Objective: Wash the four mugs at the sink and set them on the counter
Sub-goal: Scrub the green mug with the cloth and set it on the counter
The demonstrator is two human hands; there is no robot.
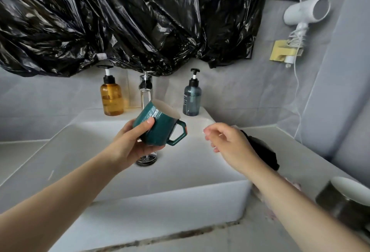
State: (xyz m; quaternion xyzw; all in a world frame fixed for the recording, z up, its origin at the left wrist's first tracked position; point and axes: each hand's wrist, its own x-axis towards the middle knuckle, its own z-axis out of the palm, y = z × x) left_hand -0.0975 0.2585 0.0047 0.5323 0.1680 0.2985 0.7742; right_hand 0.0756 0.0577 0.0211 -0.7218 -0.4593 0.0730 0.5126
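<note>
Now green mug (158, 126) gripped in left hand (132, 145)

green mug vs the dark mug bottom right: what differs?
Colour: the green mug is teal, the dark mug grey. The left hand grips the green mug, tilted over the sink; the dark mug sits on the counter. Only the green mug's handle shows. Both are white inside.

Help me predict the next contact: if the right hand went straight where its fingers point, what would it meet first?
Likely the handle of the green mug: the right hand points left at it, nothing between. The left hand grips that mug. Depth is uncertain.
</note>
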